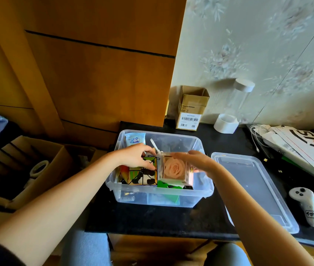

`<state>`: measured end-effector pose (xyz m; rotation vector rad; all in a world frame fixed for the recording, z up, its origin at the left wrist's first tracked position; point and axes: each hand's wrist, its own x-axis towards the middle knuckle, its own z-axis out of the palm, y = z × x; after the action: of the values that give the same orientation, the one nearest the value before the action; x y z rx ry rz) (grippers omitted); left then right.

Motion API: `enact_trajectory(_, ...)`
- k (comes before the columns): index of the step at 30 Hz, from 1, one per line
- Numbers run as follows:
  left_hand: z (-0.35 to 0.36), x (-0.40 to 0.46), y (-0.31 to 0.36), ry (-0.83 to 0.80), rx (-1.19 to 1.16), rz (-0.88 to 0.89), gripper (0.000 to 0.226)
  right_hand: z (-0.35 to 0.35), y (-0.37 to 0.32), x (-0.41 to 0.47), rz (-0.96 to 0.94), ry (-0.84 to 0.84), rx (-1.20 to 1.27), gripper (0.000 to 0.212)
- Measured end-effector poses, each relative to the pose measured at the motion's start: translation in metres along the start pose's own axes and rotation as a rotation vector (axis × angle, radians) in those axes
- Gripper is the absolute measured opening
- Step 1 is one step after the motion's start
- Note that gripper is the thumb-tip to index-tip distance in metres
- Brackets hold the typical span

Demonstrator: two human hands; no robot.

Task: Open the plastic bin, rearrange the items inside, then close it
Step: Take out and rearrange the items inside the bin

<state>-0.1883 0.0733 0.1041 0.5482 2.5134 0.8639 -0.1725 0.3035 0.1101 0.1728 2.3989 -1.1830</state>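
On the black tabletop (152, 219) stood the clear plastic bin (160, 196), already open, with its lid (256, 191) laid flat just beside it on the right. The work was at the middle step, the rearranging. The right hand (200, 162) gripped a clear box with a pink rose (174, 169) by its far side, fingers curled over the top edge, and held it upright above the bin's near right part, over something green. The left hand (135, 156) had its fingers curled down onto the top of a box with a panda picture (142, 174), which stood inside the bin at the left, touching the rose box. A blue packet (134, 140) leaned against the back wall.

By my judgement, the next move called for a gap to be made: the panda box pushed or steadied leftward so the rose box could go down straight beside it. It needed to sit below the rim, or the lid would not seat. The closing was not yet begun.
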Motion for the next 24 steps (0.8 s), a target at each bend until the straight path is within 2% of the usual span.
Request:
enact_trajectory(4, 0.002, 0.001, -0.002, 0.025, -0.071, -0.039, 0.042, -0.007, -0.013, 0.001, -0.051, 0.072, 0.217, 0.035)
enact_trajectory(6, 0.002, 0.001, 0.002, 0.109, -0.218, -0.086, 0.034, -0.005, -0.016, 0.002, -0.059, 0.086, 0.283, 0.038)
enact_trajectory(9, -0.002, 0.000, 0.015, 0.225, -0.469, -0.152, 0.044, -0.003, -0.018, 0.006, -0.074, 0.093, 0.316, 0.043)
enact_trajectory(14, -0.002, 0.000, 0.026, 0.151, -0.461, -0.171, 0.067, -0.002, -0.023, 0.005, -0.104, 0.138, 0.419, 0.042)
enact_trajectory(17, 0.002, 0.002, 0.031, 0.138, -0.461, -0.140, 0.071, -0.002, -0.027, 0.005, -0.111, 0.195, 0.511, 0.057)
enact_trajectory(20, 0.004, 0.003, 0.035, 0.117, -0.493, -0.110, 0.068, -0.001, -0.032, 0.002, -0.144, 0.233, 0.603, 0.058)
enact_trajectory(24, 0.004, 0.005, 0.033, 0.160, -0.594, -0.090, 0.058, 0.004, -0.040, 0.000, -0.152, 0.189, 0.675, 0.056)
